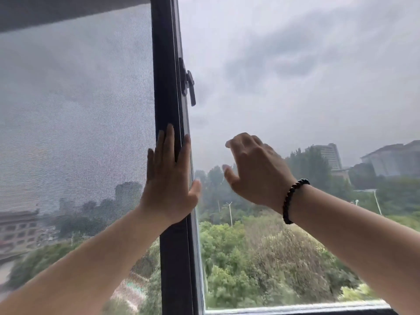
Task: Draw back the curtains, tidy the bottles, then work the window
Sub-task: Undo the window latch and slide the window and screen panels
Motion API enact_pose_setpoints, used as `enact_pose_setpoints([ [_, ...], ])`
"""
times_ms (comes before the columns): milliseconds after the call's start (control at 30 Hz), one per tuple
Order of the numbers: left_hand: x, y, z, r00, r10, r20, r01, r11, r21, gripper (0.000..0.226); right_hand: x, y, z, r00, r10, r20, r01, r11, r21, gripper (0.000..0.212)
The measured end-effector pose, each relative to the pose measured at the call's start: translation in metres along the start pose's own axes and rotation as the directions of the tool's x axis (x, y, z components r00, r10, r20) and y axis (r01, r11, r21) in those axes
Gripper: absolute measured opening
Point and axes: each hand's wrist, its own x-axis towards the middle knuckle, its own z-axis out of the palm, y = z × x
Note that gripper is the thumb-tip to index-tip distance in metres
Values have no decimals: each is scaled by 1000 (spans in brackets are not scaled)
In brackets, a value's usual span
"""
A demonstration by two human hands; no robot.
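Beaded bracelet point(293, 201), trees point(261, 264), buildings point(391, 160)

The dark upright metal window frame point(168, 87) is running out past the top and bottom edges, and the flat left hand point(169, 178) is covering a stretch of it. Both bare forearms are leaving the picture at its lower corners. The grey mesh insect screen point(75, 114) is veiling the buildings behind it. The black lever window handle point(189, 84) is showing side-on, so its position is unclear. The raised right hand point(252, 169) is looking slightly blurred.
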Motion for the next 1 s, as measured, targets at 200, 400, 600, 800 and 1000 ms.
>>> enact_pose_setpoints([
  [200,51,3,-7,993,-59,-101,60,998,5,88,48,18,-7,991,-71,-113,69,997,-17,46],
  [400,85,6,-11,985,-96,-144,107,992,67,88,85,31,-9,978,-109,-180,108,994,-13,45],
  [600,114,5,-20,978,-138,-153,155,982,106,84,123,32,0,962,-154,-225,162,987,19,40],
  [800,145,6,-25,966,-199,-167,230,955,187,82,153,28,12,922,-219,-321,251,966,63,37],
  [1000,153,6,-19,951,-199,-236,261,927,269,85,172,28,23,871,-270,-410,312,949,39,38],
])
